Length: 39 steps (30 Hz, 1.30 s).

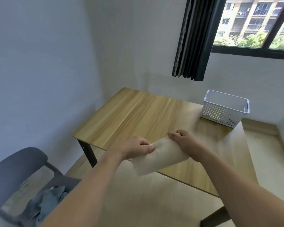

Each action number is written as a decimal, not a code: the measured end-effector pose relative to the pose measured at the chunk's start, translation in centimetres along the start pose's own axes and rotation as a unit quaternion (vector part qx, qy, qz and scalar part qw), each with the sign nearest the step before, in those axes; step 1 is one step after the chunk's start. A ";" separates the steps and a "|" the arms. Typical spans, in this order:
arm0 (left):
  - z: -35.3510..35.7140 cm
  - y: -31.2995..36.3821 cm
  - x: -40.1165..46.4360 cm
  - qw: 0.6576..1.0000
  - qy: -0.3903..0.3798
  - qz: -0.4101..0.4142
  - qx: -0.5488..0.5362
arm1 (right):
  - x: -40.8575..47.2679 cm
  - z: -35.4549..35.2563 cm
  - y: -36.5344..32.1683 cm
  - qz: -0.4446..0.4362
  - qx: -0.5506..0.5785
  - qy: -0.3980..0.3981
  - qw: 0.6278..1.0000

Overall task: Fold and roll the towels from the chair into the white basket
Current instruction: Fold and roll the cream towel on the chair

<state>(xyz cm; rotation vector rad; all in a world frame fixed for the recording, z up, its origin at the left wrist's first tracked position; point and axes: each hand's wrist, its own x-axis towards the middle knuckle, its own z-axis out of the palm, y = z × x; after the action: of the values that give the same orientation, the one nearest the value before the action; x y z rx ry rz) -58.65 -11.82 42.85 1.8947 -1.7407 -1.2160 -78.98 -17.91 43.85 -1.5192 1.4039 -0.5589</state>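
- A rolled beige towel is held in the air over the near edge of the wooden table, lying slantwise from 7 o'clock up to 1 o'clock.
- The left hand grips the roll on its upper left side, fingers curled, fingertips and thumb pinching the cloth.
- The right hand wraps over the far, upper end of the roll, at 1 o'clock from the left hand, fingers curled down around the cloth.
- The white basket, with perforated walls, stands on the far right corner of the table, at 1 o'clock from the hands and well apart from them; what lies inside cannot be told.
- A grey chair stands at 8 o'clock from the hands, off the table's left side.
- A crumpled blue-grey towel lies on the chair seat, partly hidden behind the left forearm.
- A dark curtain hangs beside the window at 12 to 1 o'clock, above the table.
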 end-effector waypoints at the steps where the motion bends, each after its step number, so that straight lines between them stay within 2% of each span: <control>1: 0.4 1.3 1.1 0.999 -0.030 -0.003 0.009 | 0.6 -1.4 0.3 -0.004 -0.020 0.004 1.000; 4: 1.9 5.7 4.5 0.993 -0.117 -0.030 0.018 | 2.3 -5.6 1.6 -0.017 -0.058 0.011 0.998; 6: 3.7 9.2 7.0 0.990 -0.129 -0.026 0.046 | 3.9 -9.0 2.8 -0.023 -0.065 0.011 0.998; 9: 7.3 14.4 10.8 0.992 -0.085 0.010 0.091 | 6.8 -14.9 5.2 -0.035 -0.066 0.006 0.997; 12: 10.4 18.5 14.8 0.992 0.011 0.047 0.120 | 10.1 -20.4 7.7 -0.039 -0.038 -0.014 0.998; 15: 12.5 21.5 18.0 0.988 0.067 0.041 0.135 | 13.0 -25.2 9.6 -0.027 -0.018 -0.073 0.997; 21: 15.6 26.8 23.2 0.989 0.075 0.006 0.125 | 18.2 -34.1 10.9 0.077 -0.051 -0.280 0.955; 24: 16.4 29.4 27.2 0.976 0.080 0.024 0.202 | 21.1 -38.2 11.2 0.071 -0.099 -0.326 0.937; 26: 17.7 31.5 29.9 0.968 0.089 0.027 0.235 | 23.3 -40.8 11.3 0.016 -0.236 -0.307 0.922; 28: 19.2 33.9 32.7 0.963 0.092 0.019 0.253 | 25.7 -43.5 11.6 -0.064 -0.379 -0.273 0.882; 29: 19.9 35.1 34.2 0.961 0.099 0.014 0.257 | 27.2 -44.8 11.7 -0.099 -0.412 -0.264 0.867; 31: 20.8 37.3 36.7 0.958 0.123 0.010 0.258 | 30.2 -47.3 12.1 -0.153 -0.417 -0.251 0.860; 35: 20.4 40.7 41.3 0.952 0.173 0.003 0.252 | 35.1 -51.4 11.7 -0.206 -0.351 -0.223 0.886; 39: 18.5 43.7 46.3 0.953 0.227 -0.022 0.197 | 40.2 -54.4 10.2 -0.284 -0.363 -0.168 0.872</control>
<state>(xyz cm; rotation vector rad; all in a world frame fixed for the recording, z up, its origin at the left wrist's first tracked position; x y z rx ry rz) -105.75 -58.46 45.07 2.2158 -1.7693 -0.3966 -120.13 -72.42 48.12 -2.5345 0.9034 -0.0627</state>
